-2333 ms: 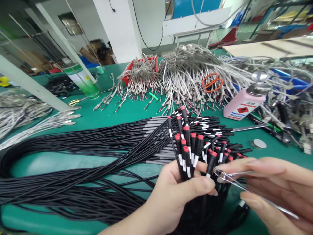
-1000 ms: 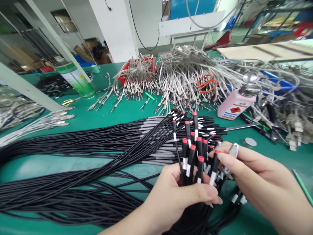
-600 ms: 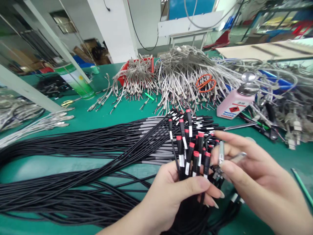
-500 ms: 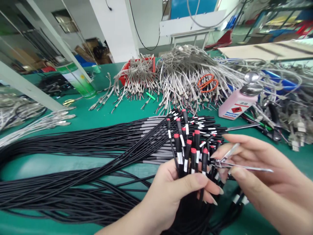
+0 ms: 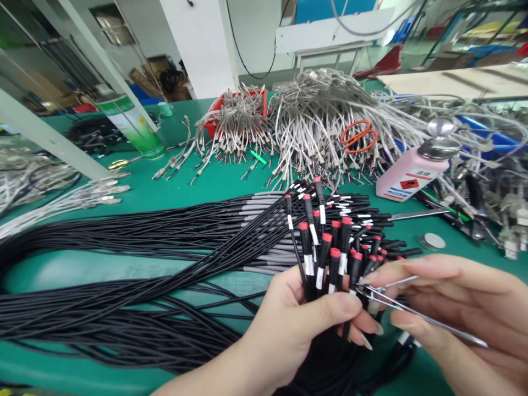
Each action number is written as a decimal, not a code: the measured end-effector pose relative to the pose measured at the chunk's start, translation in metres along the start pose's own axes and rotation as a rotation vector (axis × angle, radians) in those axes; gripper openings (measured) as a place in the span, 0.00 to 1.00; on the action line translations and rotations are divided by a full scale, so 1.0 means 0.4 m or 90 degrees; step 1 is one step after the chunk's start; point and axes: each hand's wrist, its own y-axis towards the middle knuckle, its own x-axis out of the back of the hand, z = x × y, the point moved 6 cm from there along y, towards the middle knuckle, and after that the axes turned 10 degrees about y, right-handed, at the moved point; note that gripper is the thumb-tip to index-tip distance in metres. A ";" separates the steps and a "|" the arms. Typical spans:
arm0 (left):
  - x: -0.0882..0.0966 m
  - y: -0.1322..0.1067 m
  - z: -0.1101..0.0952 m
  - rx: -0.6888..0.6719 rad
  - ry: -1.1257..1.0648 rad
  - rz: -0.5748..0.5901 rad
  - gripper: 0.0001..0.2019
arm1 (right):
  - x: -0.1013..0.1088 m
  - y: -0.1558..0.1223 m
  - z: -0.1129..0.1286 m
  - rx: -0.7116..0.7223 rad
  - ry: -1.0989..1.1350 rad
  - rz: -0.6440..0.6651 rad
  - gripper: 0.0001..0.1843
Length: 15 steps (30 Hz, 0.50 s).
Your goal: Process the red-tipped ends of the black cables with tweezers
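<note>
My left hand (image 5: 297, 324) is wrapped round a bundle of black cables with red tips and white labels (image 5: 325, 253), holding their ends upright. My right hand (image 5: 457, 313) pinches a pair of metal tweezers (image 5: 396, 302) between thumb and fingers. The tweezer tips point left and sit against a red-tipped cable end at the right side of the bundle. The rest of the black cables (image 5: 124, 275) trail in long loops to the left over the green table (image 5: 206, 187).
Heaps of grey wire pieces (image 5: 313, 115) lie at the back, partly over a red bin (image 5: 218, 110), with orange scissors (image 5: 358, 135) on top. A pink dispenser bottle (image 5: 412, 170), a small metal disc (image 5: 431, 241) and a green-white can (image 5: 132, 126) stand around.
My right hand turned the tweezers from pointing up to lying level, tips brought against the bundle's right side. The left hand kept its grip and shifted the cable ends slightly.
</note>
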 end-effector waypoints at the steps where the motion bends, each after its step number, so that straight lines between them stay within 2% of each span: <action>1: 0.000 -0.001 -0.001 -0.001 -0.003 0.000 0.07 | 0.000 0.001 0.000 0.000 -0.001 0.000 0.18; 9: -0.003 -0.002 0.001 -0.013 -0.003 0.012 0.04 | 0.003 -0.001 0.000 0.023 -0.052 0.024 0.15; 15: 0.010 -0.004 0.002 0.003 -0.017 -0.025 0.08 | 0.029 -0.009 -0.021 -0.002 -0.072 -0.124 0.16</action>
